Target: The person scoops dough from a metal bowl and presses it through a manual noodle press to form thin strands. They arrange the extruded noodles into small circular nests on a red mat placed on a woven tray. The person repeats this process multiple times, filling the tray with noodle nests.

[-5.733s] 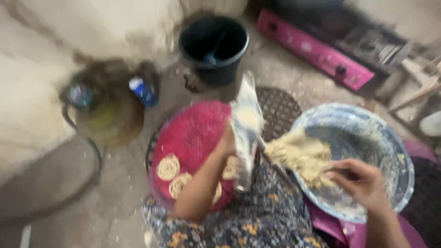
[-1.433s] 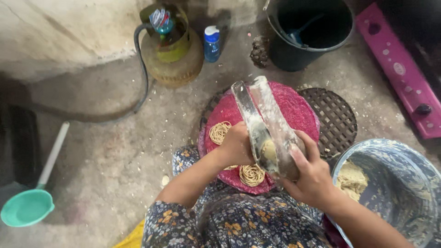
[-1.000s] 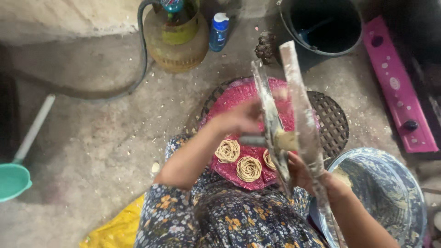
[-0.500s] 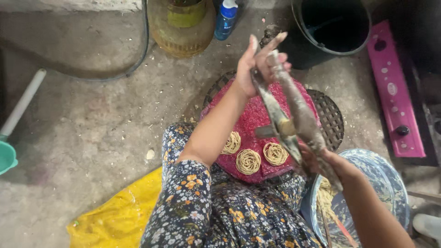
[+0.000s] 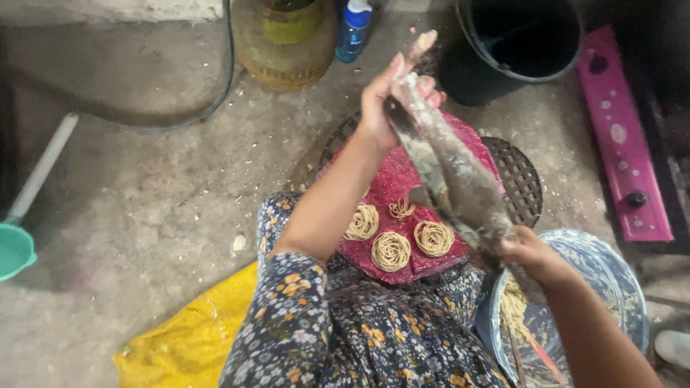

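My left hand (image 5: 388, 93) grips the far end of a long metal noodle press (image 5: 449, 172), and my right hand (image 5: 528, 255) grips its near end. The press slants above a round red woven tray (image 5: 402, 183). Three coiled noodle rounds (image 5: 392, 248) lie on the tray's near part, and a fresh strand of noodle (image 5: 401, 208) hangs under the press. A blue patterned bowl (image 5: 618, 287) with pale dough (image 5: 514, 312) stands at my right. My floral sleeves and lap fill the bottom of the view.
A black bucket (image 5: 517, 43), a blue bottle (image 5: 353, 32) and a yellow-green gas cylinder (image 5: 284, 39) stand at the far side. A pink stove (image 5: 625, 136) is at right. A dark round mat (image 5: 521, 179) lies under the tray. Yellow sack (image 5: 190, 338), teal scoop (image 5: 14, 248).
The press has swung from near upright to a slant over the tray. My left hand has moved up to its far end. A third noodle coil now lies on the tray.
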